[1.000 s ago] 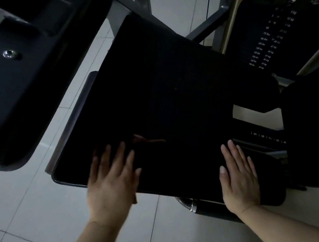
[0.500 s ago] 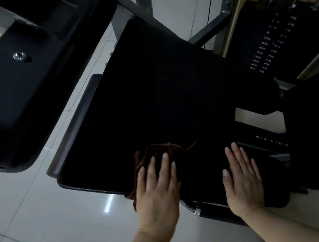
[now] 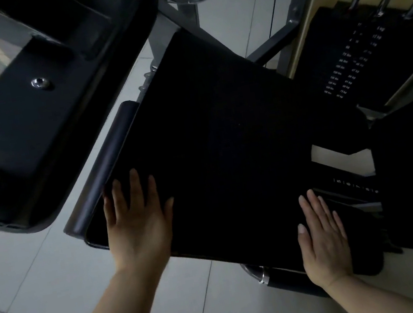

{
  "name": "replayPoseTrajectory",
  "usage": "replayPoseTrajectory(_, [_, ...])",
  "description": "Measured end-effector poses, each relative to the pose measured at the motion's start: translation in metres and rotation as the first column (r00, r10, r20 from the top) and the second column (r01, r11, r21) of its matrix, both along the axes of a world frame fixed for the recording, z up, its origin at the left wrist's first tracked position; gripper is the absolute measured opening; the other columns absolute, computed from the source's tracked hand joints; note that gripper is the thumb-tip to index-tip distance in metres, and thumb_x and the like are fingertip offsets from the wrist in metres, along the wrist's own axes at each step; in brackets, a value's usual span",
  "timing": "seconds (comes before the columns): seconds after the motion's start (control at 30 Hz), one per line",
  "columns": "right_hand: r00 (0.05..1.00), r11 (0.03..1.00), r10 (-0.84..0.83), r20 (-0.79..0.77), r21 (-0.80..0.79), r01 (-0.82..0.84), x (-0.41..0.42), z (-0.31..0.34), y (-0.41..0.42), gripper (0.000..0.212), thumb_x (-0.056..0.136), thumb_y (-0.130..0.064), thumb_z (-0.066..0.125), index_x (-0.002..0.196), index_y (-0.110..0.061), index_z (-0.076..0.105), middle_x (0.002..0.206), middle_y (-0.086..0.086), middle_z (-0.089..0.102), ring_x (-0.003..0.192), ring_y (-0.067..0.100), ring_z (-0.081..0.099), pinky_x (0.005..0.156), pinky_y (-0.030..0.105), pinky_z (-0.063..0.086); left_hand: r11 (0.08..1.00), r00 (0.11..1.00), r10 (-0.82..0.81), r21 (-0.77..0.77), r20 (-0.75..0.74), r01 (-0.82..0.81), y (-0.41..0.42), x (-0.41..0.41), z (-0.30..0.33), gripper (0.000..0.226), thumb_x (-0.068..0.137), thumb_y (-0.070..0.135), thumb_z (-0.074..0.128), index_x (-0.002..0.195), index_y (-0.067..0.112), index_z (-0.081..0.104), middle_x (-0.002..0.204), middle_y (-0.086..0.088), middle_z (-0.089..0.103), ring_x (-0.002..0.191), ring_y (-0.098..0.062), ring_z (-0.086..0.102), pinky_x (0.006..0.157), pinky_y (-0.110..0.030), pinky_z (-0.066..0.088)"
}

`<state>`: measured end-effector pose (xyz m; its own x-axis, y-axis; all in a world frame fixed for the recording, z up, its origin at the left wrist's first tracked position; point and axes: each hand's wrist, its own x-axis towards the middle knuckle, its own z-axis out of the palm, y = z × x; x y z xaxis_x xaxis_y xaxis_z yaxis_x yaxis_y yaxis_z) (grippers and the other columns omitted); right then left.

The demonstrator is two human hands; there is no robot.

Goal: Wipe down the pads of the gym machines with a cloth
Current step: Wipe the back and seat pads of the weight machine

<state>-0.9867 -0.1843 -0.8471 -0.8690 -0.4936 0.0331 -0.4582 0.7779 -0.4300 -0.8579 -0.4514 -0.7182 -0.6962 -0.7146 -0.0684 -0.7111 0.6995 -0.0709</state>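
Looking down on a large black pad [image 3: 224, 139], tilted across the frame, its near edge overhanging pale floor tiles [image 3: 29, 281]. Left hand [image 3: 137, 222] lying flat, palm down, fingers spread, pressing on the near left corner of the pad just inside its rounded side bolster [image 3: 108, 167]. Cloth not showing anywhere around that hand; being under the palm or not, cannot tell. Nothing visibly gripped. Right hand [image 3: 323, 240] also lying flat and unclenched, fingers together and pointing away, resting on the near right corner where the pad is meeting a smaller dark cushion [image 3: 363, 253]. Both forearms bare, reaching in from the bottom edge. Chrome tube end [image 3: 258, 274] showing under the pad's near edge, between the two hands. Second black padded panel [image 3: 30, 125] with a bolt head hanging at upper left, apart from the pad. Weight stack [image 3: 348, 64] with white number labels standing at upper right, beyond the frame bars [image 3: 273, 41]. Lighting dim; pad surface detail too dark to be assessing.
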Motion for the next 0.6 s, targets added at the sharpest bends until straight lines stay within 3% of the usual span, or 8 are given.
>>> replayPoseTrajectory(0.13, [1.000, 1.000, 0.009, 0.015, 0.014, -0.009, -0.001, 0.000, 0.000, 0.057, 0.097, -0.043, 0.009, 0.150, -0.023, 0.019, 0.159, -0.006, 0.015, 0.147, 0.009, 0.009, 0.120, 0.041, 0.010, 0.995, 0.995, 0.096, 0.005, 0.000, -0.096, -0.024, -0.011, 0.011, 0.068, 0.095, 0.053, 0.018, 0.150, 0.014, 0.024, 0.158, -0.009, 0.017, 0.142, -0.038, 0.015, 0.117, -0.049, 0.016])
replayPoseTrajectory(0.27, [1.000, 0.999, 0.004, 0.010, 0.043, -0.004, 0.000, 0.006, -0.001, 0.060, 0.098, -0.047, 0.005, 0.150, -0.019, 0.017, 0.159, -0.003, 0.014, 0.146, 0.010, 0.009, 0.120, 0.039, 0.004, 1.000, 1.000, -0.019, -0.018, -0.023, 0.019, 0.003, 0.020, 0.004, 0.070, 0.092, 0.053, 0.029, 0.138, 0.003, 0.044, 0.148, -0.021, 0.036, 0.131, -0.050, 0.030, 0.109, -0.058, 0.026])
replayPoseTrajectory(0.43, [0.994, 0.988, 0.105, -0.020, -0.112, -0.106, -0.003, 0.035, -0.048, 0.060, 0.100, -0.047, 0.008, 0.150, -0.015, 0.019, 0.159, -0.001, 0.016, 0.147, 0.011, 0.011, 0.120, 0.034, 0.000, 0.998, 0.999, -0.048, -0.031, 0.023, 0.049, 0.001, 0.026, 0.003, 0.071, 0.090, 0.052, 0.028, 0.134, 0.000, 0.049, 0.143, -0.025, 0.040, 0.128, -0.052, 0.036, 0.107, -0.061, 0.030])
replayPoseTrajectory(0.5, [0.994, 0.987, 0.111, 0.007, -0.118, -0.110, -0.013, 0.043, -0.077, 0.064, 0.097, -0.052, 0.003, 0.151, -0.018, 0.011, 0.160, -0.003, 0.008, 0.147, 0.010, 0.005, 0.120, 0.033, -0.003, 0.998, 0.998, -0.054, -0.016, 0.045, 0.055, -0.003, 0.020, 0.003, 0.070, 0.091, 0.051, 0.028, 0.134, 0.000, 0.050, 0.142, -0.026, 0.042, 0.126, -0.053, 0.039, 0.106, -0.061, 0.032])
replayPoseTrajectory(0.6, [0.988, 0.989, 0.151, 0.029, -0.003, -0.151, -0.021, 0.043, -0.101, 0.074, 0.089, -0.061, -0.015, 0.150, -0.022, 0.001, 0.159, -0.006, -0.005, 0.146, 0.008, -0.008, 0.120, 0.035, -0.006, 0.998, 0.997, -0.056, -0.022, 0.056, 0.057, -0.010, 0.010, 0.005, 0.070, 0.097, 0.055, 0.025, 0.139, 0.003, 0.044, 0.145, -0.025, 0.038, 0.130, -0.050, 0.037, 0.107, -0.059, 0.032])
